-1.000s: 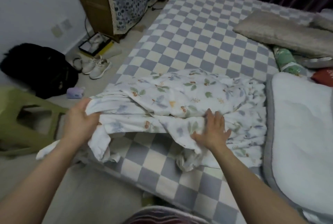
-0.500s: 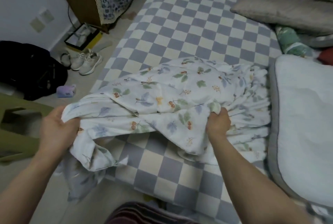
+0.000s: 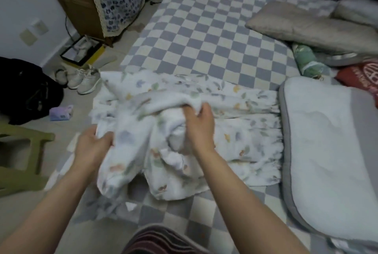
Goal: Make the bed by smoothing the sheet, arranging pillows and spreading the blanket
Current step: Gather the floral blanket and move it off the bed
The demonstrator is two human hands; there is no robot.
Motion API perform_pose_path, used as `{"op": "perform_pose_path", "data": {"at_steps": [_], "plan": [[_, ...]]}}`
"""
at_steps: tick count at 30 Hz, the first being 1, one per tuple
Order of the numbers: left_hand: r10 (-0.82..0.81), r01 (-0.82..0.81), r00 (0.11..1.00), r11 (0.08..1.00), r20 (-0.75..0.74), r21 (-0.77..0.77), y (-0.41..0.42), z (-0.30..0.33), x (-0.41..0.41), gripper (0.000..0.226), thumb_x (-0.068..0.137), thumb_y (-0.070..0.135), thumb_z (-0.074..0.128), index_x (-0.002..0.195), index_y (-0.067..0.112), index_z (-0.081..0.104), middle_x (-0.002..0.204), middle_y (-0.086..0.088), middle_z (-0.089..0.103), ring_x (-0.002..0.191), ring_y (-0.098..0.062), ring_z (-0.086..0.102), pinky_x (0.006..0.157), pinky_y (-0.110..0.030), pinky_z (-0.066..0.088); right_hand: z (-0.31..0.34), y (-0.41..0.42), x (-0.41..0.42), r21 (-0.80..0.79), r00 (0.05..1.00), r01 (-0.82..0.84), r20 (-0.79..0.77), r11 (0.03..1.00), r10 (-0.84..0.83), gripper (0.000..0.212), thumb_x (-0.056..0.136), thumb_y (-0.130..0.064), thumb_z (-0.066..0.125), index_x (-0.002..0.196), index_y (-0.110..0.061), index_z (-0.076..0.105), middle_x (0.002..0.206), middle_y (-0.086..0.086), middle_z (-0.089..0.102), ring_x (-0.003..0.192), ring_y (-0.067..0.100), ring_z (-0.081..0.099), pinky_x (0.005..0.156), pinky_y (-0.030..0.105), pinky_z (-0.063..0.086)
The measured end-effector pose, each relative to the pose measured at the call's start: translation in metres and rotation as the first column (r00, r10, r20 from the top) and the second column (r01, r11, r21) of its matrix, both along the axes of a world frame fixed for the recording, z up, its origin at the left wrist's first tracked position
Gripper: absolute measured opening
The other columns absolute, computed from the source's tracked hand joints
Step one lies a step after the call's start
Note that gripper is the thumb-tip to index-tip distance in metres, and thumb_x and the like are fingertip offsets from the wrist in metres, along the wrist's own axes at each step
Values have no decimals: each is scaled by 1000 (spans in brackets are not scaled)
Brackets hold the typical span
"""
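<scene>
A bunched floral blanket was gripped by both hands' fingers beside the white pillow; spreading seemed next.

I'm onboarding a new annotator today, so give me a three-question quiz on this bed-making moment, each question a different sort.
1. True or false: both hands grip the white floral-print blanket.
2. What lies right of the blanket on the grey-and-cream checkered sheet? A) white pillow with grey edging B) green plastic stool C) black bag
3. Fill in: the pale sneakers stand on the ____.

Key
1. True: left hand and right hand both clutch bunched fabric.
2. A, the white pillow with grey edging.
3. Floor.
</scene>
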State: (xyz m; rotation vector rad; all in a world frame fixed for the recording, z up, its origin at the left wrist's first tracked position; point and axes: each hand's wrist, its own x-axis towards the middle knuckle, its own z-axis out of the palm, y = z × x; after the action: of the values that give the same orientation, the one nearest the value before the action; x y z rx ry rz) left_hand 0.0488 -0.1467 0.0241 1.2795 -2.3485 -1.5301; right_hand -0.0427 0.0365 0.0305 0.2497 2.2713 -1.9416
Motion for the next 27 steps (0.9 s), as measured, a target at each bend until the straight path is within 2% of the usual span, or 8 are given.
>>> {"op": "perform_pose_path", "data": {"at_steps": [3, 6, 12, 15, 18, 19, 22, 27], "plan": [[-113, 114, 993, 993, 10, -40, 41, -7, -30, 20, 83, 8, 59, 103, 2, 59, 98, -12, 62, 89, -24, 56, 68, -33, 43, -51, 64, -32, 115, 959, 142, 228, 983, -165, 14, 88, -27, 56, 91, -19, 45, 77, -9, 47, 73, 14, 47, 68, 27, 40], [-198, 200, 980, 976, 31, -87, 63, -17, -59, 43, 83, 14, 62, 123, 5, 51, 123, -13, 58, 110, -28, 54, 92, -37, 43, -78, 122, -42, 191, 892, 266, 324, 945, -316, 45, 88, -28, 59, 127, -14, 41, 121, 1, 49, 111, 23, 51, 93, 31, 40], [-341, 351, 935, 930, -100, 110, 81, -30, -135, 97, 82, 33, 68, 145, 39, -4, 153, 0, 25, 137, -18, 31, 109, -34, 31, -137, 223, -21, 363, 496, 519, 610, 774, -618, 87, 75, -44, 72, 137, 3, 34, 140, 19, 43, 123, 36, 47, 102, 43, 41], [-452, 417, 889, 866, 76, 275, 86, -55, -176, 124, 53, 75, 68, 132, 54, -25, 156, 2, 18, 137, -24, 33, 113, -44, 29, -157, 236, -18, 336, 453, 497, 686, 800, -569, 85, 71, -60, 67, 125, 3, 47, 113, 17, 56, 110, 35, 56, 86, 38, 46], [-527, 480, 791, 849, 311, 221, 93, -89, -206, 128, 53, 79, 64, 133, 48, -32, 156, -7, 17, 139, -32, 29, 113, -46, 27, -210, 247, -47, 273, 336, 620, 755, 736, -563, 144, 28, -85, 69, 145, -13, 25, 144, 8, 39, 125, 31, 45, 104, 48, 39], [-550, 529, 732, 831, 403, 174, 95, -100, -211, 130, 51, 80, 62, 131, 48, -34, 156, -12, 14, 140, -35, 26, 114, -47, 26, -214, 245, -63, 219, 368, 649, 748, 729, -552, 147, 32, -79, 75, 149, -16, 13, 150, 6, 30, 131, 31, 40, 108, 51, 35], [-540, 694, 554, 720, 634, 6, 106, -134, -206, 135, 52, 78, 66, 131, 44, -38, 152, -32, 5, 140, -44, 15, 113, -53, 21, -177, 213, -114, 14, 541, 657, 687, 754, -484, 113, 76, -32, 76, 148, -20, -10, 150, 9, 30, 128, 29, 42, 101, 50, 42], [-402, 817, 511, 503, 760, -283, 103, -167, -182, 97, 73, 63, 61, 145, 30, 5, 126, -33, 41, 113, -45, 48, 93, -48, 43, -143, 168, -120, 29, 758, 379, 563, 925, -329, 44, 86, 4, 49, 128, -7, 40, 107, 4, 55, 99, 23, 52, 89, 33, 45]]}}
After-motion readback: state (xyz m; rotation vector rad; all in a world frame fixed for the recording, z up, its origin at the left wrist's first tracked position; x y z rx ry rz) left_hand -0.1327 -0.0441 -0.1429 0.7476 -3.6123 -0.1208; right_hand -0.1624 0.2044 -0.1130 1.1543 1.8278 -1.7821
